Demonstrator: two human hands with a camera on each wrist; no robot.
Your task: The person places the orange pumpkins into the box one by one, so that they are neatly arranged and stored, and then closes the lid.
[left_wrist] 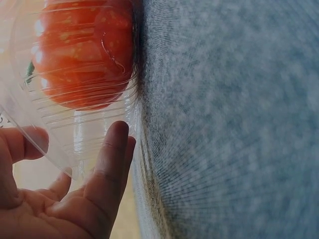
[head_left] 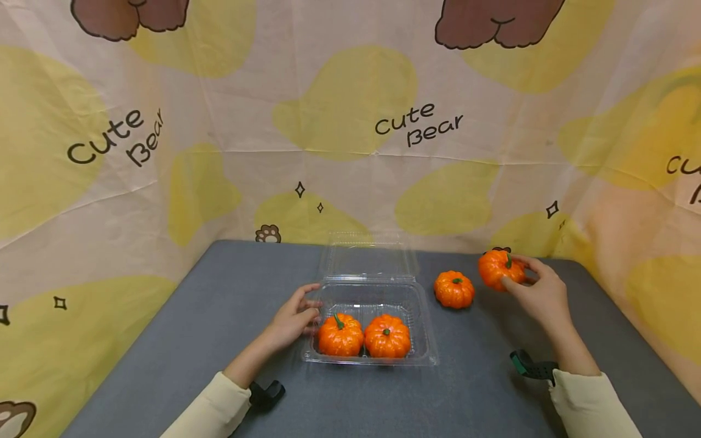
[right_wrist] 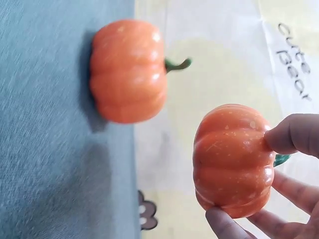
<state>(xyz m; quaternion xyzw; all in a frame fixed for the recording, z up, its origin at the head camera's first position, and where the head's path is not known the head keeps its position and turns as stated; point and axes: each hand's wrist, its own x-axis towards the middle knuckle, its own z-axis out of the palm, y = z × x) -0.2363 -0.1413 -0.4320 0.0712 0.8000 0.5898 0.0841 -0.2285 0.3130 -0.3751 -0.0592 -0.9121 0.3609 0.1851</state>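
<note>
Pinching a pumpkin point(head_left: 495, 271) in our right hand point(head_left: 541, 293), left hand point(head_left: 292, 317) spread at the container point(head_left: 375, 292), we barely discern its lid point(head_left: 369, 261).

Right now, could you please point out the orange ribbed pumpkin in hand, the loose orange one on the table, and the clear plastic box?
Held orange ribbed pumpkin point(right_wrist: 232, 162), right wrist view, ribbed side.
Loose orange ribbed pumpkin point(head_left: 454, 293), head view, near side.
Clear plastic box point(head_left: 420, 361), head view, near rim.
</note>
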